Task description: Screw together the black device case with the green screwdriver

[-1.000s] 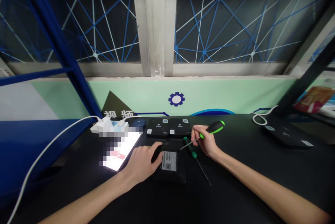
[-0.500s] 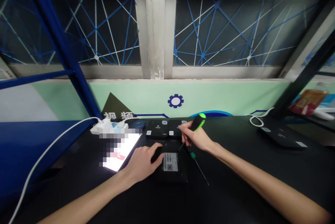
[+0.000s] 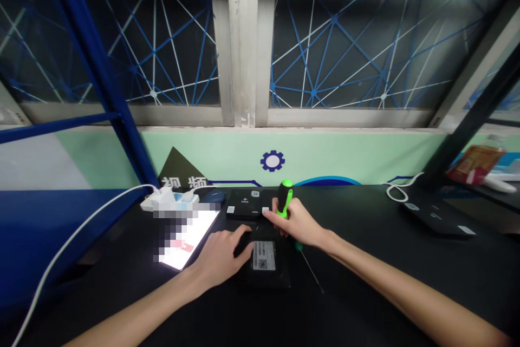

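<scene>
A black flat box-shaped device [image 3: 263, 277] lies on the dark table with a white printed label [image 3: 264, 256] on its upper face. My left hand [image 3: 220, 252] grips its left edge, thumb near the label and fingers toward the far side. In my right hand [image 3: 299, 222] is a green-and-black screwdriver [image 3: 285, 198], held nearly upright over the device's far right part. Its tip is hidden by the fingers, so contact cannot be made out. Just right of the device, a second screwdriver [image 3: 312, 270] with a green collar lies on the table, partly under my right hand.
Behind the device sits a similar black box [image 3: 244, 204], with another partly covered by my right hand. A lit phone [image 3: 189, 247] lies left, near a white power strip [image 3: 152, 201] with a cable. Another black device [image 3: 441, 218] rests at right. A wall stands behind the table.
My right hand has shifted a little left and lower, and the screwdriver has swung from leaning right to nearly upright. My left hand stays on the device.
</scene>
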Available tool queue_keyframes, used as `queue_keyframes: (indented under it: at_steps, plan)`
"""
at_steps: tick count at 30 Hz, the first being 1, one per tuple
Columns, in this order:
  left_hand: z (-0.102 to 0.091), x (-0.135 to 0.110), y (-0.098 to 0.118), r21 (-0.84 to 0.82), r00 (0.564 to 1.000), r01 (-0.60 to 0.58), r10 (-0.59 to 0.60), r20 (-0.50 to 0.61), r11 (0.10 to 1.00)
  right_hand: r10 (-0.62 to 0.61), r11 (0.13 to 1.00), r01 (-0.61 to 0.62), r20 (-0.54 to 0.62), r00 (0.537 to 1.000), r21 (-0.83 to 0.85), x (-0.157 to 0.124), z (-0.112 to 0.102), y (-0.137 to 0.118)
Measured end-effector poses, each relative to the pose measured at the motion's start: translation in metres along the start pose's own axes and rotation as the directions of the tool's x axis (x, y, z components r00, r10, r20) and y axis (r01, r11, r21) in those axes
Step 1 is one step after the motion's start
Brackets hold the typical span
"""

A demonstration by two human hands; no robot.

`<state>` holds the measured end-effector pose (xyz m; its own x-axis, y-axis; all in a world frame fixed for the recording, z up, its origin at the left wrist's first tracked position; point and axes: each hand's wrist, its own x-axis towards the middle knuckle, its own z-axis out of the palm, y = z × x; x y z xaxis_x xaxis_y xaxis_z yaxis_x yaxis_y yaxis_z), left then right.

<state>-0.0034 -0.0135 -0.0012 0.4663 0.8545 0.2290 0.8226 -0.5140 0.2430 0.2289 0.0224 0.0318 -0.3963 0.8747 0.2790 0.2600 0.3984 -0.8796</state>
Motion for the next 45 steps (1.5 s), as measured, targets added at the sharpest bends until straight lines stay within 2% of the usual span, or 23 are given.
queue_keyframes:
  at_steps: [1, 3, 7, 9, 16, 20, 26, 30, 35, 45]
  plan:
    - [0.0, 0.0, 0.0, -0.004, 1.0, -0.002, 0.002, 0.001, 1.0, -0.017, 1.0, 0.018, -0.043, 0.999, 0.021, -0.004, 0.001, 0.004]
    - [-0.001, 0.0, 0.0, -0.012, 1.0, -0.005, 0.005, 0.006, 1.0, -0.017, 0.992, 0.024, -0.06, 0.998, 0.122, -0.011, 0.004, 0.014]
    - [-0.002, 0.0, 0.001, -0.015, 1.0, -0.013, 0.014, 0.02, 1.0, 0.04, 0.944, 0.016, -0.163, 0.986, 0.328, -0.02, 0.012, 0.027]
    - [-0.001, 0.0, 0.0, -0.003, 1.0, -0.013, 0.013, 0.02, 1.0, 0.043, 0.93, 0.035, -0.203, 0.978, 0.365, -0.022, 0.015, 0.029]
    - [0.003, 0.001, -0.001, 0.027, 1.0, 0.011, -0.011, 0.003, 1.0, -0.063, 0.965, 0.098, -0.148, 0.987, 0.244, -0.031, 0.015, 0.025]
    - [0.001, 0.001, 0.0, 0.008, 1.0, 0.002, -0.002, 0.012, 1.0, -0.106, 0.964, 0.127, -0.1, 0.989, 0.235, -0.032, 0.012, 0.025]
    - [0.0, 0.001, 0.0, 0.005, 1.0, 0.006, -0.006, 0.012, 1.0, -0.078, 0.959, 0.098, -0.082, 0.994, 0.265, -0.032, 0.015, 0.026]
    - [0.002, 0.001, -0.001, 0.008, 1.0, 0.013, -0.013, 0.007, 1.0, 0.012, 0.942, 0.042, -0.16, 0.987, 0.332, -0.032, 0.022, 0.025]
    - [0.002, 0.001, -0.001, -0.006, 1.0, 0.004, -0.004, 0.005, 1.0, 0.074, 0.9, 0.037, -0.236, 0.969, 0.434, -0.028, 0.024, 0.026]
    - [0.001, 0.0, 0.0, -0.004, 1.0, 0.007, -0.007, 0.017, 1.0, -0.024, 0.925, 0.059, -0.099, 0.995, 0.376, -0.031, 0.015, 0.026]
